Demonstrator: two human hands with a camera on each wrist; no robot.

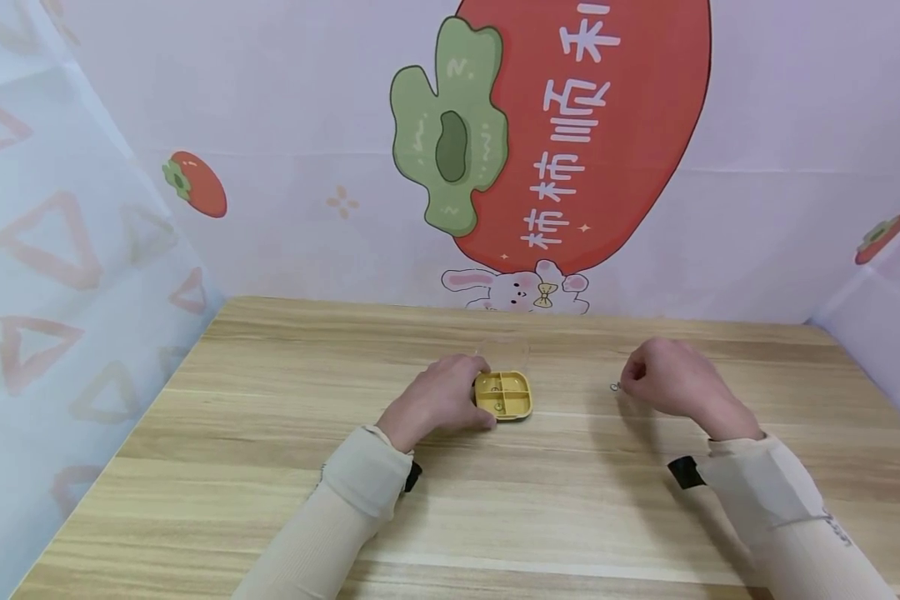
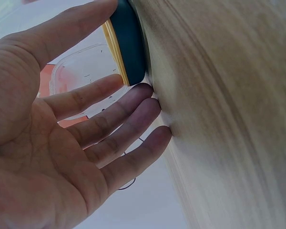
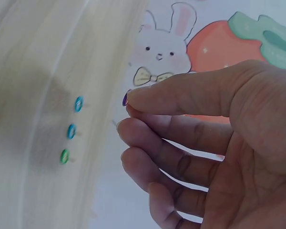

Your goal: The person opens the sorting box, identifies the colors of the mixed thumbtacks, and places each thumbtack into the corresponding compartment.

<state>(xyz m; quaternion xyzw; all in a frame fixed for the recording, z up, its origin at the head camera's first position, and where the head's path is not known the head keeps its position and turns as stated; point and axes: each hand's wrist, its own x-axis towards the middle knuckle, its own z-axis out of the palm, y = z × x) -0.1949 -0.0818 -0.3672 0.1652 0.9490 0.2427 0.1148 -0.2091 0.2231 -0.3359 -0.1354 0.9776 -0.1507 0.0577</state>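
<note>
A small pill box [image 1: 513, 406] with a yellow four-part inside and dark teal outside lies open on the table. Its clear lid [image 1: 504, 352] is tipped back behind it. Small rings lie in its two left compartments. My left hand [image 1: 438, 398] grips the box's left side between thumb and index finger, the other fingers extended [image 2: 133, 160] against the tabletop. To the right, my right hand [image 1: 678, 379] pinches a tiny purple ring [image 3: 125, 98] between thumb and index fingertip. Two blue rings [image 3: 76, 104] and a green ring [image 3: 62, 156] lie near its fingertips.
The wood-grain table [image 1: 450, 517] runs back to a pale printed backdrop [image 1: 307, 233] with fruit and a rabbit. Similar cloth walls [image 1: 82, 350] stand on the left and right sides.
</note>
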